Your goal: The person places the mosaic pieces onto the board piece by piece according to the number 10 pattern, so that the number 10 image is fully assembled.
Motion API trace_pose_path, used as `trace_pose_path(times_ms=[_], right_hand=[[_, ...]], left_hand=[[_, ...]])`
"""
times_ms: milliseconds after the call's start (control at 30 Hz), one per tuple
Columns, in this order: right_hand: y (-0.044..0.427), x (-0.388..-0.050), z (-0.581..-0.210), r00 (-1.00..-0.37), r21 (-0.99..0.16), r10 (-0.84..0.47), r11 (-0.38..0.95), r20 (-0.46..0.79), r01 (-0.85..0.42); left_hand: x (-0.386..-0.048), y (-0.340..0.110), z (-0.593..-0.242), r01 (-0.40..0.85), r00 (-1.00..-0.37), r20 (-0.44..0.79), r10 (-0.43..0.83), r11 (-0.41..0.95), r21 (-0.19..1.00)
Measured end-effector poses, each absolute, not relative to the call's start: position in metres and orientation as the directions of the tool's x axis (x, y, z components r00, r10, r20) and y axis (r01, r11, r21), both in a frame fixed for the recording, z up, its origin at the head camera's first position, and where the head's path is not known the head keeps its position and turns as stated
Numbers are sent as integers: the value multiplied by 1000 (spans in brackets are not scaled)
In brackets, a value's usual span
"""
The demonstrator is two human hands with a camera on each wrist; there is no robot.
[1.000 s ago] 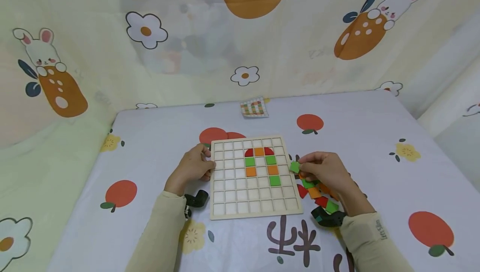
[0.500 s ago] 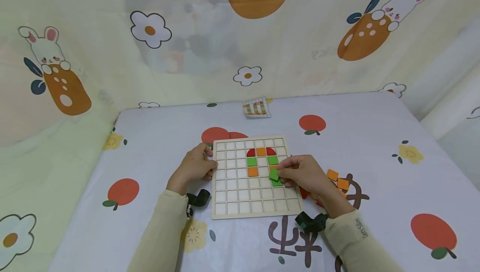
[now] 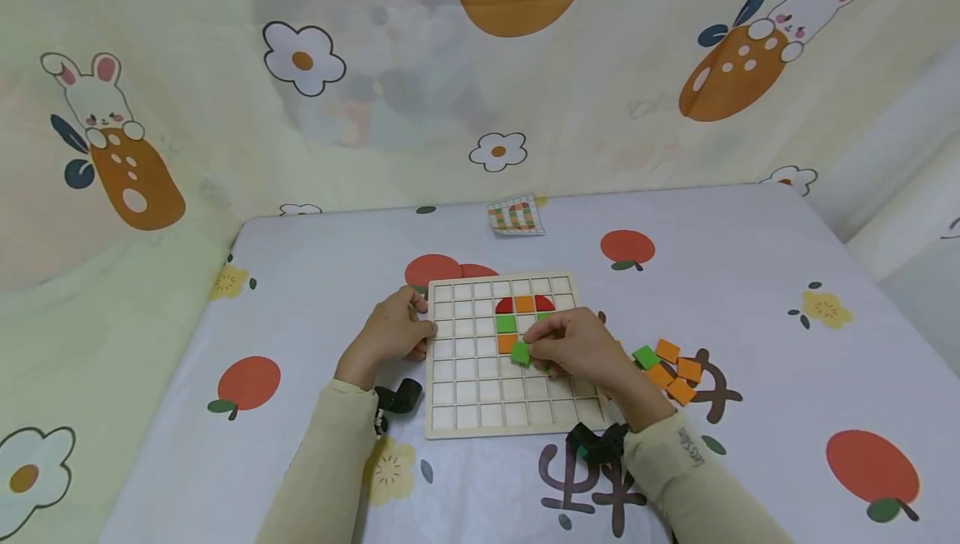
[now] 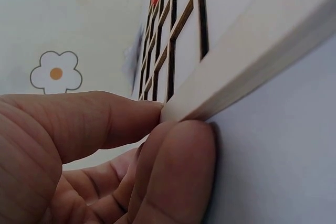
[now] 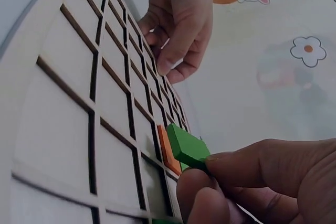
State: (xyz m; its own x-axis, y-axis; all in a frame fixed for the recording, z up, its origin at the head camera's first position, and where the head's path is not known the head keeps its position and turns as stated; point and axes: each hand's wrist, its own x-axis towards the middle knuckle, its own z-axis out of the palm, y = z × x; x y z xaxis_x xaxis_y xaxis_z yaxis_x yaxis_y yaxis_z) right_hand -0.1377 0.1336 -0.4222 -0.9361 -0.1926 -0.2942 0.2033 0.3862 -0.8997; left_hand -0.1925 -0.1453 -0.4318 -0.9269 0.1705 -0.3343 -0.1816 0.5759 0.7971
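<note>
A light wooden grid board (image 3: 465,394) lies on the table. My left hand (image 3: 386,331) holds its left edge; in the left wrist view the thumb and fingers pinch the wooden rim (image 4: 241,59). Between right thumb and fingertips is a small green square tile (image 5: 186,145), tilted just over the board. My right hand (image 3: 577,348) covers part of the right column of tiles. In the grid sit a red rounded tile (image 3: 504,306), an orange tile (image 3: 523,303) beside it, another red rounded one (image 3: 544,303), then a green tile (image 3: 506,324) above an orange one (image 3: 507,344).
Several loose orange tiles (image 3: 682,391) and a green one (image 3: 646,357) lie right of the board, near my right forearm. A small printed card (image 3: 516,216) with a coloured grid pattern lies at the table's back edge. A patterned cloth (image 3: 405,111) hangs behind.
My right hand has carried the green tile left from the loose pile, across the right column, to beside the lower orange tile. The left hand stays on the board's edge.
</note>
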Motion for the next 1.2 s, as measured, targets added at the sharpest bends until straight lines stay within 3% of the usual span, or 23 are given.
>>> trace_pose_path(times_ms=[167, 500, 1200], right_hand=[[130, -138, -426, -932, -913, -230, 364, -281, 185], [127, -138, -431, -954, -877, -230, 477, -192, 62], [118, -134, -432, -962, -833, -187, 549, -201, 67]], left_hand=[[-193, -143, -431, -177, -927, -333, 171, 584, 793], [-192, -142, -429, -157, -931, -318, 182, 586, 795], [-191, -143, -428, -188, -929, -337, 156, 584, 790]])
